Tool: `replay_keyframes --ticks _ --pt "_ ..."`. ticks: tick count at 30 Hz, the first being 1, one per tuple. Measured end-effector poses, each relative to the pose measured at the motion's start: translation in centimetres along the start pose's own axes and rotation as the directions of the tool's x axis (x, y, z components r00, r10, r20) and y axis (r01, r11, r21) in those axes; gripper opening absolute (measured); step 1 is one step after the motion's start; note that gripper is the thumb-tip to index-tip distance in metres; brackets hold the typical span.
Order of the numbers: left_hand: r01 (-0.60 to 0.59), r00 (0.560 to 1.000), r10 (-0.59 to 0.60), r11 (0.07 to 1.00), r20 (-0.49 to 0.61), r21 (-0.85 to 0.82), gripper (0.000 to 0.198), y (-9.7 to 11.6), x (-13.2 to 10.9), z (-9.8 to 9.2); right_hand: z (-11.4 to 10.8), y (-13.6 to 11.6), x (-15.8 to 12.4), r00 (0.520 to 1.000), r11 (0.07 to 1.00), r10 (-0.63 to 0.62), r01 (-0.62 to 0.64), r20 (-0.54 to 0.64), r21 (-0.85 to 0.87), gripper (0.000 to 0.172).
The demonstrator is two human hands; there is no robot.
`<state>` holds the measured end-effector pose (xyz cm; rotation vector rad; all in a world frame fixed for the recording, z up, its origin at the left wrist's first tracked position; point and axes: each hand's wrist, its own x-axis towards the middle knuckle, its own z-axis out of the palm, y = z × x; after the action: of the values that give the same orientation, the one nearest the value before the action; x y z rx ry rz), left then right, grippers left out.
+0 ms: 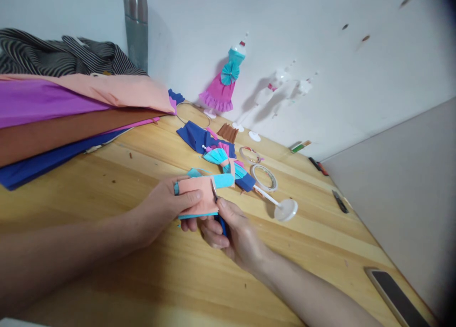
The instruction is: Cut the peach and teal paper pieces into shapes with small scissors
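**Blade at the paper's top edge**

Far left, a stack of purple, peach, brown and blue crepe sheets (53,122) lies on the wooden tabletop (107,184). The left hand (162,208) comes in, its grip pinching a small peach-and-turquoise paper piece (199,196) just above the wood. The right hand (231,232) has its grip wrapped round a blue-handled cutting tool (223,225) (scissors or knife, hard to tell), tip at the paper's upper edge. The cut looks barely begun. Beyond lies a small mannequin in blue and turquoise paper (221,158), seemingly half dressed.
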<state>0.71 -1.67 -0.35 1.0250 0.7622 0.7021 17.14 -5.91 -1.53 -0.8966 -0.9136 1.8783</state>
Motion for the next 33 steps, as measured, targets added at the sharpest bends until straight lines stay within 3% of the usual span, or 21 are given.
replay_keyframes --ticks 33 --pt "0.027 0.999 -0.026 1.0 -0.027 0.017 0.026 0.26 -0.4 0.67 0.39 0.03 -0.17 0.999 1.0 -0.031 0.031 -0.029 -0.007 0.046"
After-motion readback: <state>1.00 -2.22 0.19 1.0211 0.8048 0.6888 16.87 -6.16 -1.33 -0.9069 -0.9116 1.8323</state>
